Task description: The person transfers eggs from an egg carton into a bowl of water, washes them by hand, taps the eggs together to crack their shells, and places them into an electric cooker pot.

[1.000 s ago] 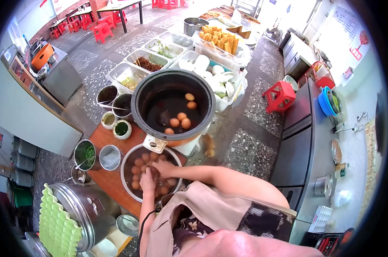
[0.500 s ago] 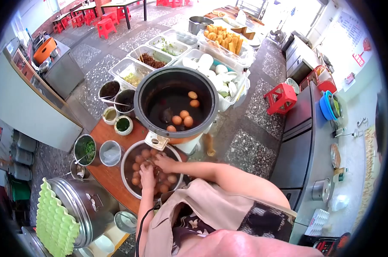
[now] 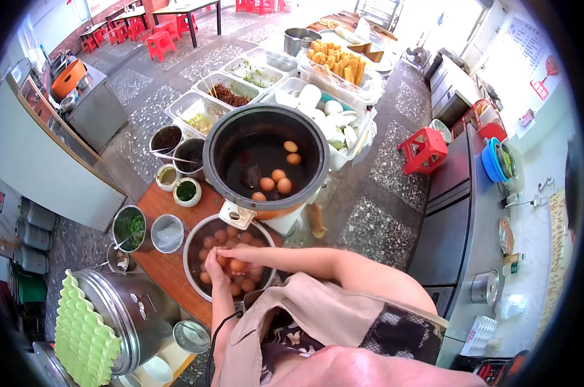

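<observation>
Both my hands are cupped together over a metal basin (image 3: 187,258) of brown eggs in water. My left hand (image 3: 215,264) curls round the near left side of an egg. From the right, my right hand (image 3: 242,253) meets it, fingers bent around a brown egg (image 3: 238,265). How many eggs lie between the palms is partly hidden by the fingers. More eggs (image 3: 247,284) rest in the basin below. Just beyond stands a big dark-rimmed pot (image 3: 212,143) with dark liquid and several eggs (image 3: 278,175) in it.
Left of the basin stand a clear plastic tub (image 3: 168,232), a pot of chopped greens (image 3: 130,227) and small jars (image 3: 187,191). A large steel pot (image 3: 143,316) with a green egg tray (image 3: 82,329) is nearer left. Food trays (image 3: 224,90) and fried dough sticks (image 3: 337,61) lie beyond.
My hands have come up from among the eggs and closed together, now with eggs between them. The large pot and its eggs look unchanged.
</observation>
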